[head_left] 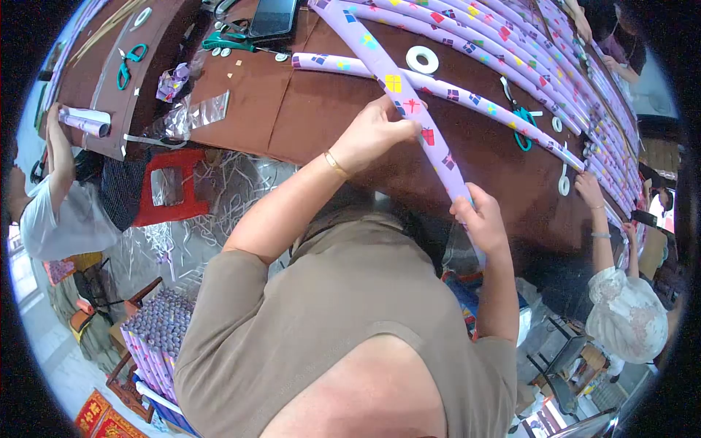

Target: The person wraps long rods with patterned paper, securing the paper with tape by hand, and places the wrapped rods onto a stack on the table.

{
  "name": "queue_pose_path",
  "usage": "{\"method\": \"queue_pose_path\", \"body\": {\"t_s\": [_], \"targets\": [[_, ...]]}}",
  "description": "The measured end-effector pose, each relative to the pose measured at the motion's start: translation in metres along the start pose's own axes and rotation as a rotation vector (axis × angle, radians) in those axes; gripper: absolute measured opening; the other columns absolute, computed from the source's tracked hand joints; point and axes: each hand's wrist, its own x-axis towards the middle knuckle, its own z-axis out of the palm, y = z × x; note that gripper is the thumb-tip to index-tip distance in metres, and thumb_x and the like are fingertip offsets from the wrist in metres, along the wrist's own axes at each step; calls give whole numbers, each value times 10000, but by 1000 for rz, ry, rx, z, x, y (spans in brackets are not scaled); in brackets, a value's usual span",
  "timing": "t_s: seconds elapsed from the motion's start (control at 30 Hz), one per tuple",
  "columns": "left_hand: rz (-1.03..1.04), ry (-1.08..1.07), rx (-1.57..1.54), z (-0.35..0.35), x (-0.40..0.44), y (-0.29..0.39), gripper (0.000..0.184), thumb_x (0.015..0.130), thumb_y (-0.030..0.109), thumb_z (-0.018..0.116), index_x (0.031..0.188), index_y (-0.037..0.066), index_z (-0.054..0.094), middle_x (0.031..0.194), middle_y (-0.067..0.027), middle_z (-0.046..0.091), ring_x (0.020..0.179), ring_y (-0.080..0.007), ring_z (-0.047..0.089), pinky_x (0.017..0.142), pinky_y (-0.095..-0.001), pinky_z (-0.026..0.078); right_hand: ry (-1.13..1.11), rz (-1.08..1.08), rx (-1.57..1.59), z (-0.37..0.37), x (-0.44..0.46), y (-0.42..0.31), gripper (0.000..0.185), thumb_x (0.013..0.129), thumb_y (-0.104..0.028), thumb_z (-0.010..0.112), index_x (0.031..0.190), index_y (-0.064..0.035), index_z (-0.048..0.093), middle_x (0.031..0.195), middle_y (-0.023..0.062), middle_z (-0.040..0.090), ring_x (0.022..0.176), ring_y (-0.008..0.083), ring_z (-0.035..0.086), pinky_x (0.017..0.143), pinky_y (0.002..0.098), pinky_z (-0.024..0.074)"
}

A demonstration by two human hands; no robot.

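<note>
A long lilac roll of gift-wrapping paper (369, 48), printed with colourful gift boxes, slants across the front of me above the brown table. My left hand (372, 133) grips its middle, thumb on top. Farther down, near the lower end, my right hand (482, 217) is closed around the same roll. Under it, a second lilac roll (467, 95) lies crosswise on the table. A white tape ring (421, 51) rests against that second roll, and teal-handled scissors (524, 130) lie partly beneath it.
Many more lilac rolls (504, 44) lie along the far right of the brown table (292, 117). A phone (272, 17) and teal scissors (133, 66) are at the left. A red stool (169, 188) and a box of upright rolls (157, 325) stand below. Co-workers work at both sides.
</note>
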Motion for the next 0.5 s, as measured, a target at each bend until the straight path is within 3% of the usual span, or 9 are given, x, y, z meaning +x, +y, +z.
{"method": "queue_pose_path", "body": {"t_s": [0.23, 0.3, 0.5], "targets": [[5, 62, -14, 2, -1, -7, 321, 869, 93, 629, 1159, -31, 568, 1040, -80, 639, 927, -149, 616, 846, -306, 500, 120, -75, -173, 11, -2, -16, 243, 940, -234, 553, 962, 5, 590, 732, 32, 614, 675, 81, 557, 603, 261, 447], [75, 163, -42, 3, 0, -12, 230, 838, 115, 650, 1020, -18, 600, 932, -72, 661, 820, -130, 612, 769, -274, 504, 158, -90, -202, 13, -3, -17, 245, 937, -235, 555, 949, 9, 585, 730, 35, 616, 681, 83, 563, 609, 262, 452], [43, 50, 59, -6, -3, -2, 220, 857, 119, 644, 1022, -22, 605, 943, -65, 664, 854, -125, 613, 799, -281, 505, 54, -38, -37, 10, -6, -12, 203, 931, -213, 555, 929, -13, 588, 729, 12, 600, 652, 64, 521, 576, 240, 411]]}}
